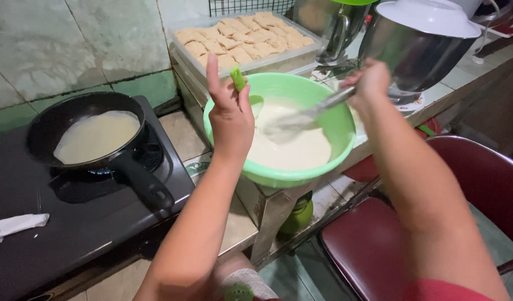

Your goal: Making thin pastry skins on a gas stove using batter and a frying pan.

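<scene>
The left hand pinches the green bowl's near rim, forefinger raised; hold it steady, I'd say, and stir slowly so batter stays in. Beyond, the right hand is closed round the ladle, whose handle slants up-right, its head sunk down-left in the batter.

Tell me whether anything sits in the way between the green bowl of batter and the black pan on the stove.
Nothing visible does. The left hand grips the green bowl at its near rim, on the side facing the black pan; between them lies only bare tiled counter and the stove edge.
</scene>
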